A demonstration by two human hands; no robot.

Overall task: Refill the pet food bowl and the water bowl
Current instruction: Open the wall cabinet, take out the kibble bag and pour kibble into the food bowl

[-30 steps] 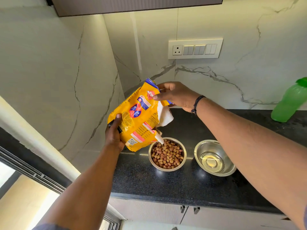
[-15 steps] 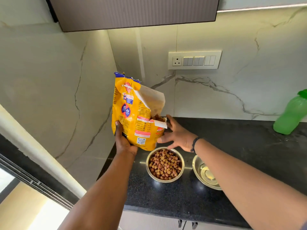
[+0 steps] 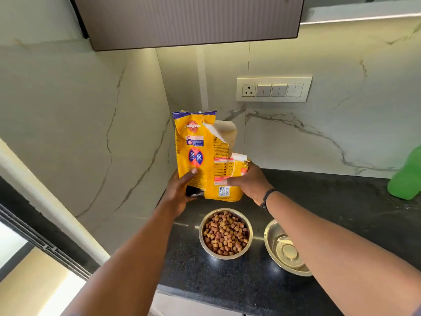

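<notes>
Over at nine o'clock a pale window ledge [image 3: 54,201] slants down past the marble wall [image 3: 68,115], with a dark ribbed cabinet [image 3: 186,19] overhead at twelve. Here's the left hand [image 3: 180,192], fingers curled round the lower left corner of the yellow pet food bag [image 3: 200,156], thumb pressed flat on the front panel. The bag stands upright in the corner at about eleven o'clock from the bowls, its base down at the black granite countertop [image 3: 341,201]; whether it actually rests there I cannot tell. Its top right is torn open, pale inner lining showing.

Now the right hand [image 3: 250,183], with a dark band at the wrist: it wraps the bag's lower right side, fingers closed on the torn flap edge. Both hands are clamped on the bag!

Just below, at six o'clock from the bag, sits the steel food bowl [image 3: 249,229], heaped with brown kibble [image 3: 225,233]. Just beside it at three o'clock is the steel water bowl [image 3: 270,238], partly hidden under the right forearm, with a little clear liquid glinting at its bottom.

Up on the wall at one o'clock is a cream switch panel [image 3: 273,89] with one socket. Far right at three o'clock, the edge of a green plastic bottle [image 3: 407,179] stands on the counter, well apart from the bowls.
</notes>
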